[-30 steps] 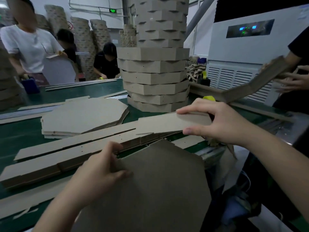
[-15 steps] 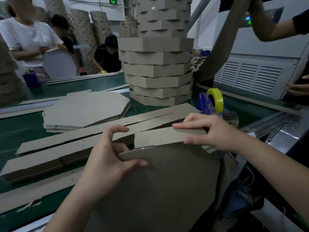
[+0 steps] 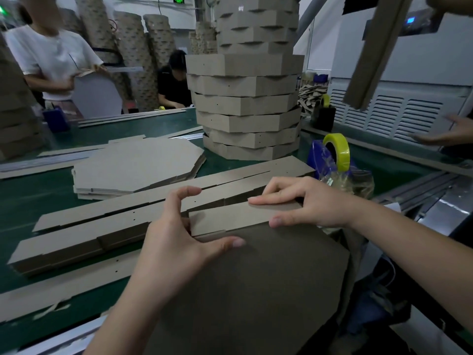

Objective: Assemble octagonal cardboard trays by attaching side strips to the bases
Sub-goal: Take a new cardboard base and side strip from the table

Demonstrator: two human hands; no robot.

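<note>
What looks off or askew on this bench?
The tower of finished trays is stacked unevenly: layers are twisted against each other, corners overhanging. Loose cardboard scraps lie on the green table near its front edge. The stack of flat bases looks tidy.

Both hands grip a flat brown cardboard side strip (image 3: 238,216) along the far edge of the octagonal cardboard base (image 3: 256,290). Beyond the grip lie long cardboard strips (image 3: 102,226); farther left, stacked flat bases (image 3: 135,166); behind, a tower of finished trays (image 3: 245,103); right, a yellow tape roll (image 3: 336,149).
</note>
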